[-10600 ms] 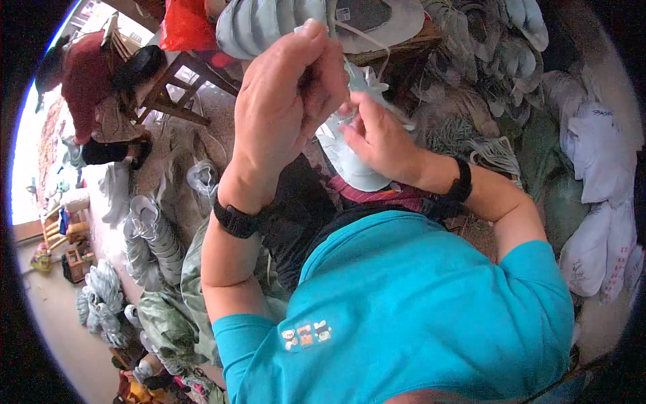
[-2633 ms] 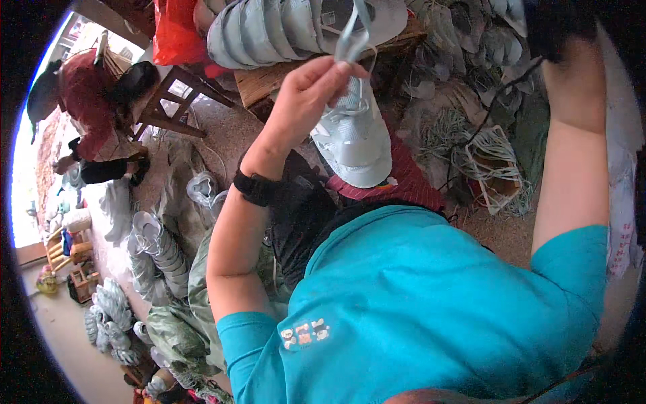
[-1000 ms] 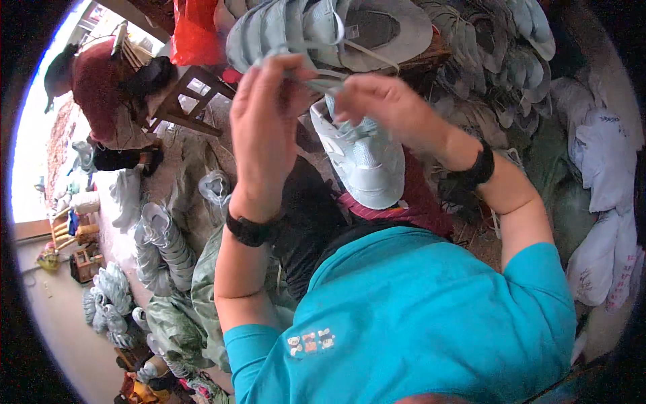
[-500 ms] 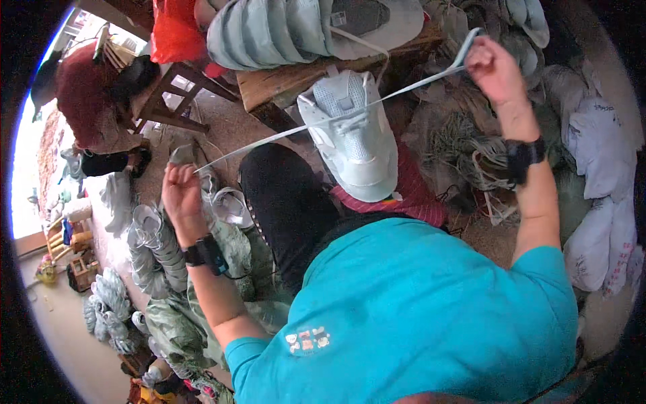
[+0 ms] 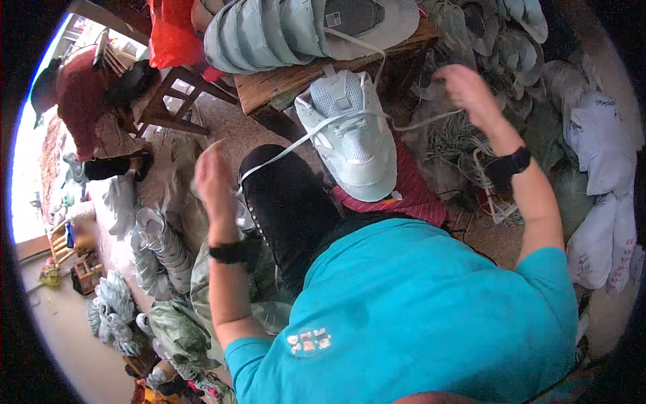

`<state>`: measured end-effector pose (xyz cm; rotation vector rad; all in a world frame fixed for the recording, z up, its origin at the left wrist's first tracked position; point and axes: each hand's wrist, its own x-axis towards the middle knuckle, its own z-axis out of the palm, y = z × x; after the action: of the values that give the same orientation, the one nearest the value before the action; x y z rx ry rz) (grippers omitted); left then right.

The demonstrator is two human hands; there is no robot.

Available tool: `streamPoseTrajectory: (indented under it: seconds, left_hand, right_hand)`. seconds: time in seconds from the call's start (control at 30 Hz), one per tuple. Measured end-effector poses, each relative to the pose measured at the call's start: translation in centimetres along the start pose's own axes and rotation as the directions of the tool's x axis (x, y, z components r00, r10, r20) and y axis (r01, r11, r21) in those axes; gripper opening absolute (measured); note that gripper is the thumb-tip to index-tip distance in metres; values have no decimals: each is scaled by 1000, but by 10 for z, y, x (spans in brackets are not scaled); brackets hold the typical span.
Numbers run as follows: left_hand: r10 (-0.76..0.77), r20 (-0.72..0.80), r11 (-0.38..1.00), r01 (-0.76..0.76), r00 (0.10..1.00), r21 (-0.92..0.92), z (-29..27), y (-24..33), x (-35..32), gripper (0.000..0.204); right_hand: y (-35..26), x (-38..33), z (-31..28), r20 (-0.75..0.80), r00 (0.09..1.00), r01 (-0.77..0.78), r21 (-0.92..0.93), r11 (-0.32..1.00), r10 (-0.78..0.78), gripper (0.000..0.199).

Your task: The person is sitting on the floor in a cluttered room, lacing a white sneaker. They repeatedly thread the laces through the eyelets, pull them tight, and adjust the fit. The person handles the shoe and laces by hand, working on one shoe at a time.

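Observation:
A white sneaker (image 5: 360,165) rests in my lap, toe toward me, on dark red striped cloth (image 5: 420,192). Its flat pale shoelace (image 5: 286,149) crosses the tongue, with one end draped over my left knee and the other stretching right through the air. My left hand (image 5: 214,178), slightly blurred, is raised left of the knee, fingers stretched out and apart from the lace. Above the lace's right end, my right hand (image 5: 471,97) is held up with extended fingers and nothing visible in them.
Nested pale shoe uppers (image 5: 269,34) lie on a wooden bench (image 5: 282,91) ahead. Bundled laces (image 5: 454,145) and white sacks (image 5: 599,145) are on the right. More shoes (image 5: 161,252) stand at left. A person in dark red (image 5: 81,94) sits beyond, near a wooden stool (image 5: 182,101).
Both hands have let go of the shoelace, which was pulled taut and now sags on both sides. My left hand moved right and slightly up; my right hand moved left and slightly down.

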<state>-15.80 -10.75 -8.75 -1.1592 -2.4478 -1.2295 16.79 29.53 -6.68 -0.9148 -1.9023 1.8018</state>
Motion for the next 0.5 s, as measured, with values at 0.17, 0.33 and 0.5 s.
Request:
streamPoseTrajectory:
  seconds: [0.17, 0.33, 0.5]
  left_hand:
    - [-284, 366, 656, 458, 886, -600, 59, 96, 3, 27]
    - [-218, 562, 616, 559, 798, -555, 75, 109, 1, 29]
    - [-186, 593, 609, 566, 783, -556, 82, 109, -3, 27]
  right_hand:
    - [-26, -8, 101, 321, 947, 98, -271, 958, -6, 21]
    - [-7, 12, 110, 414, 882, 385, -355, 852, -225, 25]
    - [-43, 5, 121, 474, 795, 604, -671, 429, -378, 18]
